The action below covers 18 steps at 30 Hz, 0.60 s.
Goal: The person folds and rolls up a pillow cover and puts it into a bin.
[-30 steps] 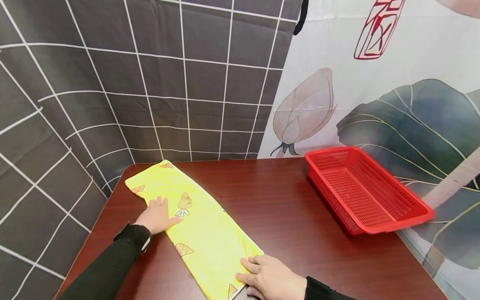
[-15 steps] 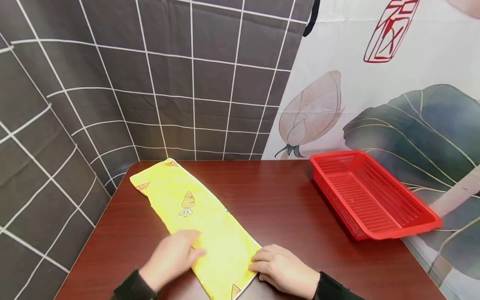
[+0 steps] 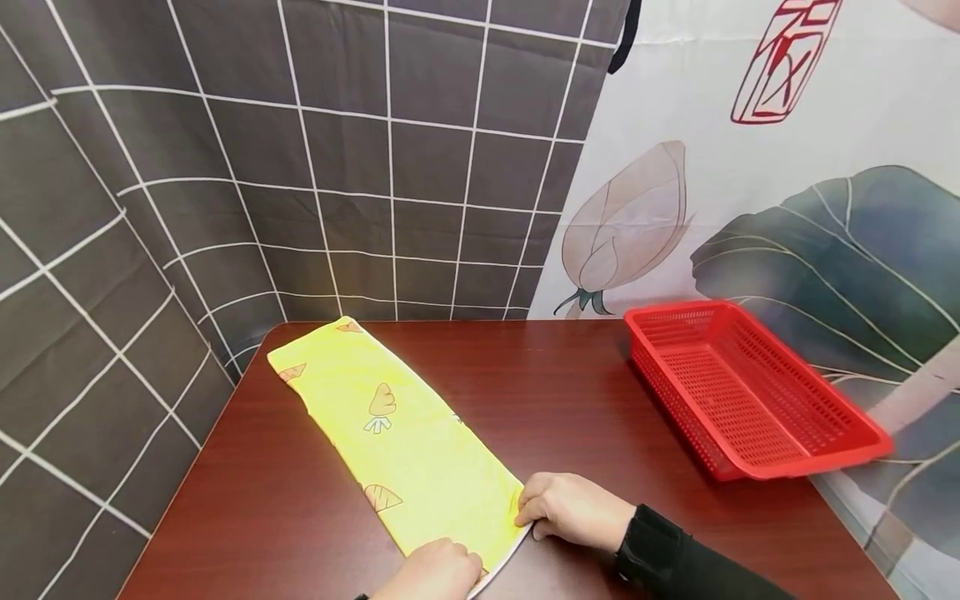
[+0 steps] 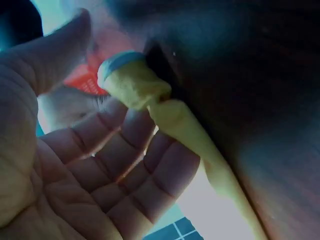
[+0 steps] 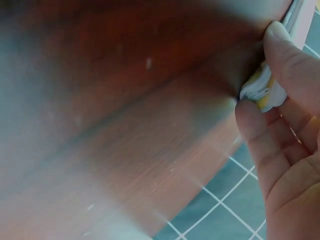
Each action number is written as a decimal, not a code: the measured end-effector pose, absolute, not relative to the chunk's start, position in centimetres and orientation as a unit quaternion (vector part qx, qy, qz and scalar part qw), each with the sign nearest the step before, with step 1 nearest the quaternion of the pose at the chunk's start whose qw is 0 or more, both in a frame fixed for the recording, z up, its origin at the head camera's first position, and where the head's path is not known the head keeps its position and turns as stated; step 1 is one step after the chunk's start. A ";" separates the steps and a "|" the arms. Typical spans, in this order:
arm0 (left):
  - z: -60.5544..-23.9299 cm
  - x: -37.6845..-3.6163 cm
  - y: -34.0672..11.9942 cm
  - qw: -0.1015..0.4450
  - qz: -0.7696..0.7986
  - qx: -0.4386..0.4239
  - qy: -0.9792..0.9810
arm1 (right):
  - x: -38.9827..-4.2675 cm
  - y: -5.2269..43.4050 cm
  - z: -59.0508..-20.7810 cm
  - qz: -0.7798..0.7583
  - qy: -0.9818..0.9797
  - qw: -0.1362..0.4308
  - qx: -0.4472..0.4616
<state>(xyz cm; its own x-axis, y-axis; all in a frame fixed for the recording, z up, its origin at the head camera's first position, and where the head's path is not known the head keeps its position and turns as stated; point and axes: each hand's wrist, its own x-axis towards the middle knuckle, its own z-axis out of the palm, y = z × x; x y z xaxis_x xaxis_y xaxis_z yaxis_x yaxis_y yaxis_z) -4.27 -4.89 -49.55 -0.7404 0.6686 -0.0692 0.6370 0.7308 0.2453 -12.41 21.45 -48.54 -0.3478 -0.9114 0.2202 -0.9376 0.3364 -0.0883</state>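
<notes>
A long folded yellow cloth printed with carrots lies slantwise on the table, a white edge showing at its near end. My right hand holds the near right corner; in the right wrist view, thumb and forefinger pinch the layered white and yellow edge. At the near left corner is my left hand, partly cut off by the frame's bottom. In the left wrist view its fingers lie against the cloth, with the thumb held apart from it.
A red perforated plastic basket stands at the table's right side. The dark red wooden table meets a grey grid-patterned curtain at the back and left. A white printed hanging is behind the basket.
My left hand has moved from the cloth's far left edge down to its near left corner. The right hand, flat before, now grips the near right corner, slightly lifted.
</notes>
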 end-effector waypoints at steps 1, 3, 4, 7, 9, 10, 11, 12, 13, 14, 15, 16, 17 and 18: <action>-50.5 -4.4 -4.9 0.071 0.104 0.350 0.928 | -12.6 21.4 -48.5 0.103 -0.815 0.059 0.567; -52.1 -4.5 -4.9 0.062 0.097 0.346 0.931 | -12.9 21.3 -48.5 0.108 -0.813 0.049 0.570; -52.8 -4.7 -4.8 0.056 0.097 0.345 0.932 | -13.0 21.3 -48.5 0.107 -0.812 0.048 0.572; -54.6 -4.9 -4.9 0.036 0.099 0.343 0.933 | -13.4 21.4 -48.4 0.103 -0.807 0.048 0.580; -55.0 -4.9 -5.0 0.034 0.111 0.336 0.935 | -13.4 21.4 -48.5 0.100 -0.805 0.049 0.582; -55.0 -4.9 -5.1 0.033 0.121 0.334 0.934 | -13.5 21.4 -48.6 0.097 -0.805 0.051 0.583; -54.7 -4.8 -5.2 0.036 0.128 0.328 0.935 | -13.5 21.4 -48.6 0.094 -0.805 0.054 0.584; -54.5 -4.7 -5.2 0.042 0.136 0.321 0.936 | -13.5 21.4 -48.7 0.090 -0.804 0.060 0.585; -54.3 -4.7 -5.3 0.050 0.145 0.311 0.938 | -13.5 21.4 -48.8 0.088 -0.803 0.066 0.585; -54.2 -4.7 -5.4 0.054 0.155 0.300 0.940 | -13.5 21.4 -48.9 0.086 -0.803 0.071 0.586; -54.1 -4.6 -5.6 0.062 0.168 0.288 0.941 | -13.5 21.3 -49.0 0.082 -0.801 0.080 0.587; -53.9 -4.6 -5.8 0.070 0.181 0.275 0.942 | -13.5 21.2 -49.1 0.079 -0.799 0.091 0.589; -53.5 -4.5 -6.0 0.079 0.193 0.265 0.942 | -13.5 21.1 -49.2 0.076 -0.796 0.102 0.592; -52.8 -4.5 -6.1 0.089 0.209 0.255 0.940 | -13.5 21.0 -49.3 0.075 -0.794 0.111 0.592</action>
<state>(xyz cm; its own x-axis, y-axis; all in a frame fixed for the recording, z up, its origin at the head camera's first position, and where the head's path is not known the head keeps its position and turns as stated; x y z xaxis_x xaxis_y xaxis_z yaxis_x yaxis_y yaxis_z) -4.48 -6.14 -52.83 -0.8548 0.5156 -0.0600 0.4415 0.7830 0.4382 -13.50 21.03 -49.30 -0.2738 -0.9242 0.2663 -0.9578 0.2873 0.0125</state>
